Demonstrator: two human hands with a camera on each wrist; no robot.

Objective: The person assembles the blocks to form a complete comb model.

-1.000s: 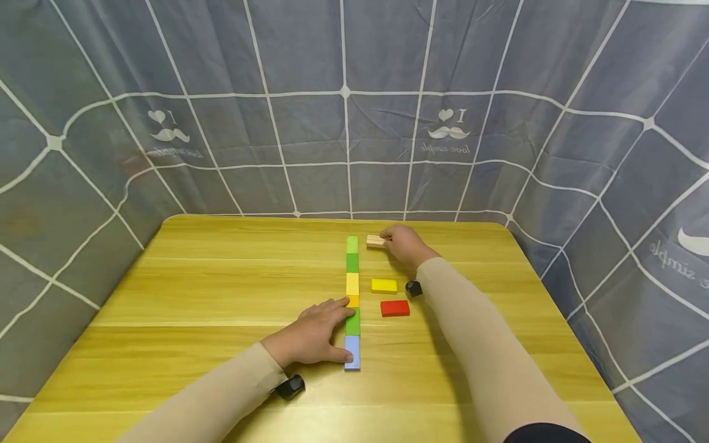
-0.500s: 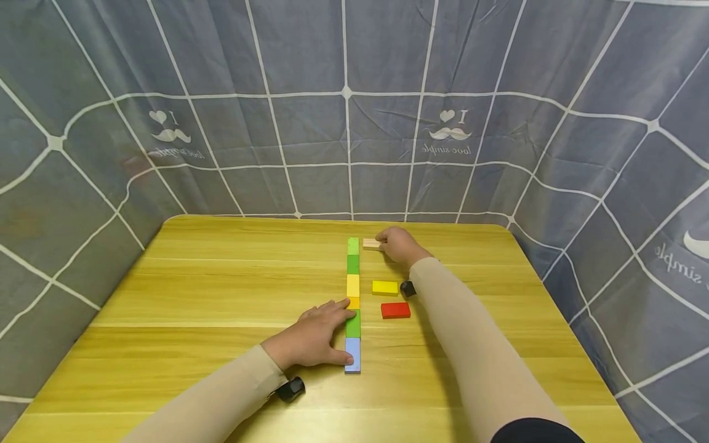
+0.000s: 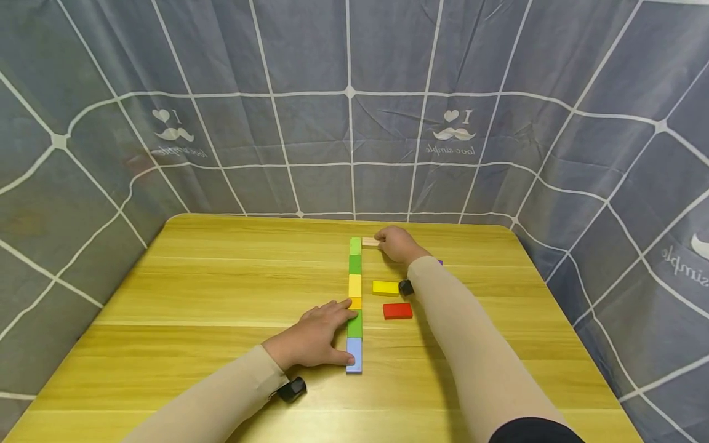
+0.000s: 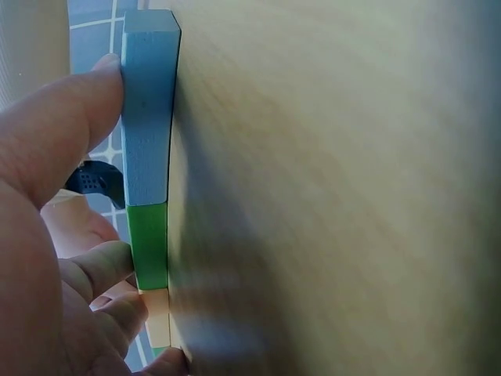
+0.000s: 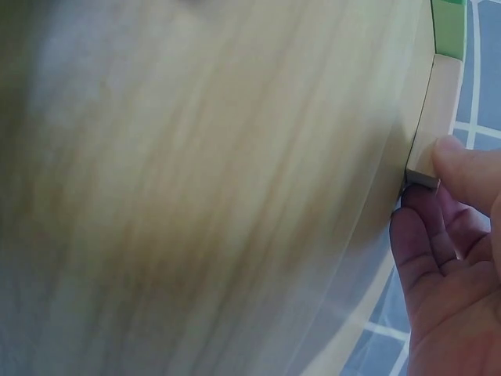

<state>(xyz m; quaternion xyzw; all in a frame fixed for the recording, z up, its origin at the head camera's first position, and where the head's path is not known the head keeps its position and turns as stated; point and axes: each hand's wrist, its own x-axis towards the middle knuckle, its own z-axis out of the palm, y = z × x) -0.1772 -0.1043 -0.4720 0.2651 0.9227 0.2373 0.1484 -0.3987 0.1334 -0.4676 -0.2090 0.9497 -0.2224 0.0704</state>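
A straight row of coloured wooden blocks runs away from me in the head view: blue, green, orange, pale yellow, another green and light green at the far end. My left hand rests on the near part of the row, its thumb on the blue block and fingertips by the green and orange ones. My right hand pinches the right end of a plain wooden block. In the right wrist view, that plain block meets the light green block end-on.
A yellow block and a red block lie right of the row, on the wooden table. A purple piece peeks out behind the right sleeve. Grey checked curtains surround the table's back and sides.
My right hand has slid the plain wooden block leftward, up to the light green block. A purple piece now shows past the right sleeve. My left hand keeps its place on the row.
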